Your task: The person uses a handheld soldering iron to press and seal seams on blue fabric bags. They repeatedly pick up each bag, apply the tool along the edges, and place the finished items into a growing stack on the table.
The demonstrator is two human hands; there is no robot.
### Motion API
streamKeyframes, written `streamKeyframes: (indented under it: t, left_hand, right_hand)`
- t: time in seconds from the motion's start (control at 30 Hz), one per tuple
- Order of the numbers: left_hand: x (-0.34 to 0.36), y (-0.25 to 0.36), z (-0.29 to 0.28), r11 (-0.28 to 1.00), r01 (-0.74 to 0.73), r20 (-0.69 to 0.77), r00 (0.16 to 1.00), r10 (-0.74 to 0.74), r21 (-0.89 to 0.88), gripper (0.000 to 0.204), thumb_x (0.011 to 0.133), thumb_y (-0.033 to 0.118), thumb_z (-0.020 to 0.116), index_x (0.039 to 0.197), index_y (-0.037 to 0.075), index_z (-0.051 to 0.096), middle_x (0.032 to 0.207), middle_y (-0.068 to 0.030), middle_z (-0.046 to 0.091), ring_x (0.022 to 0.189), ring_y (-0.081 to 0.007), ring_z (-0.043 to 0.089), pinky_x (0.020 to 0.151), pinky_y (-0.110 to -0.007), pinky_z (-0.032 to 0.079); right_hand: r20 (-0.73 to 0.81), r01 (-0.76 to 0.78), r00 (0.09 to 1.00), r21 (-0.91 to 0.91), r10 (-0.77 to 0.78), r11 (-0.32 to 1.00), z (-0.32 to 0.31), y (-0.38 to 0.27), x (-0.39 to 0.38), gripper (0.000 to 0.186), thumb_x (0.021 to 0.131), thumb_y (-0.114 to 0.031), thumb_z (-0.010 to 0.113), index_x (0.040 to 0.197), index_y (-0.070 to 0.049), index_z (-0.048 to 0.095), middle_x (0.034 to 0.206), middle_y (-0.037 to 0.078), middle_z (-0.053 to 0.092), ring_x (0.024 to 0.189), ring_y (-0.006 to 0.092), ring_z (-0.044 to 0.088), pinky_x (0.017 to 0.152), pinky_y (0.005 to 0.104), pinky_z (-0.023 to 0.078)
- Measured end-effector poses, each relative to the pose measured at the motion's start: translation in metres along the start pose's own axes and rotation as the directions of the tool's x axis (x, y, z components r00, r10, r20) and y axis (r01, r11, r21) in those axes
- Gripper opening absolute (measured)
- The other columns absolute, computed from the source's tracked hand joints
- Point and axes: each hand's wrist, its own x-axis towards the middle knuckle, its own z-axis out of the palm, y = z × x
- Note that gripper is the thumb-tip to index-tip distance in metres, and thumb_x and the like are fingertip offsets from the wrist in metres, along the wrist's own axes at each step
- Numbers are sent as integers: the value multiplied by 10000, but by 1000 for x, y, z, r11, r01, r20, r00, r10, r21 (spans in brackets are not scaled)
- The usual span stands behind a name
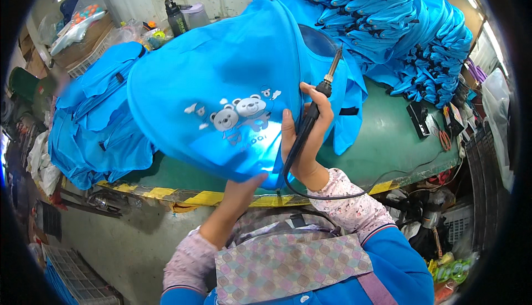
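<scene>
A wide, rounded blue fabric piece (188, 72) with printed grey bears is held up over the table, its edge stiff and curved. At its lower edge my left hand (243, 190) grips the cloth; the thumb shows and the other fingers are hidden behind it. My right hand (310, 155) holds a soldering iron (310, 119) with a black handle, its metal tip pointing up and away from the cloth. The thumb of that hand is raised beside the fabric's right edge. Behind that edge shows a dark see-through panel (318, 42).
Blue fabric pieces lie heaped at the left (105, 116) and stacked high at the back right (377, 22). The green table (382, 139) has a yellow-black striped front edge. A bottle (176, 18) stands behind. Red-handled scissors (444, 139) lie at the right; the iron's cable (332, 197) trails there.
</scene>
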Motion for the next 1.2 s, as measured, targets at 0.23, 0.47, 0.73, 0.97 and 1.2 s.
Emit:
streamKeyframes:
  t: [0.23,0.47,0.73,0.97,1.2]
  left_hand:
    - [37,18,23,772,61,18,998,-63,-633,527,926,187,713,1375,79,458,1288,-85,583,1233,-239,553,997,-407,494]
    - [35,32,31,928,29,91,996,5,-371,598,827,45,795,1346,70,500,1231,-73,640,1103,-218,640,957,-368,518]
    - [32,32,41,924,-82,-9,996,85,-373,504,844,85,793,1280,39,544,1167,-77,659,1047,-189,650,928,-327,511]
    - [29,30,45,930,-75,-43,997,64,-361,496,835,92,806,1259,17,560,1143,-85,671,1014,-196,660,900,-328,524]
    - [27,32,47,929,-59,-49,998,44,-366,467,840,93,805,1243,12,584,1136,-83,677,1000,-190,662,886,-311,526]
  right_hand:
    - [249,180,957,-100,-151,979,-65,-3,-6,374,862,26,695,1200,-13,536,1128,210,660,882,223,568,797,344,448]
    - [457,217,871,-24,-183,976,-115,-35,-27,433,652,-112,777,1073,-59,686,683,-25,540,676,194,486,698,367,368]
    - [472,459,801,-90,-368,884,-105,-21,-43,372,736,-163,752,1096,-106,681,740,-62,542,709,154,480,706,348,368]
    - [456,511,784,-88,-421,855,-107,-22,-39,290,786,-182,734,1057,-83,703,685,-62,479,695,140,481,665,310,371]
    - [472,512,769,-52,-431,857,-104,-21,-34,290,780,-171,729,1048,-67,698,673,-66,470,673,133,462,668,304,360]
